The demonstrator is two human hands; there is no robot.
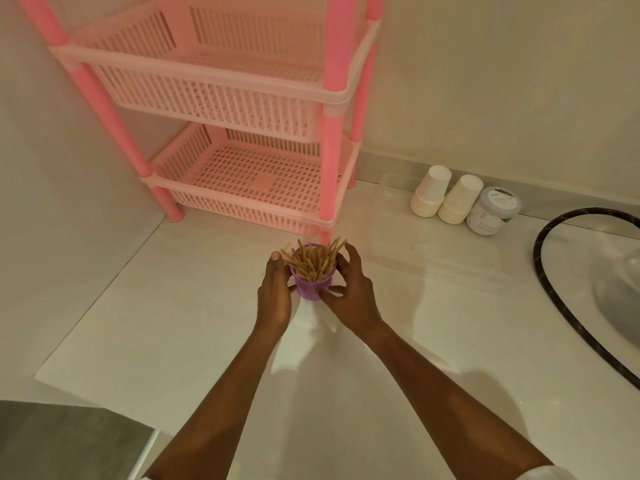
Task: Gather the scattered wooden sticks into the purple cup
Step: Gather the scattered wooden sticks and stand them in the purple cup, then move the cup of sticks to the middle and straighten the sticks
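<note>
A small purple cup (pixel 312 286) stands upright on the white counter, just in front of the pink rack. Several thin wooden sticks (pixel 313 258) stand bunched inside it, their tops fanning out above the rim. My left hand (pixel 274 296) presses flat against the cup's left side, fingers pointing away from me. My right hand (pixel 351 292) wraps the cup's right side, thumb across its lower front and fingers curled round the back near the stick tops. I see no loose sticks on the counter.
A pink tiered plastic rack (pixel 242 174) stands in the corner behind the cup. Two stacks of paper cups (pixel 445 199) and a lidded white jar (pixel 493 211) sit at the back right. A black hose (pixel 554 289) curves along the sink (pixel 620 299) at right. The counter's front edge (pixel 90 396) drops off at lower left.
</note>
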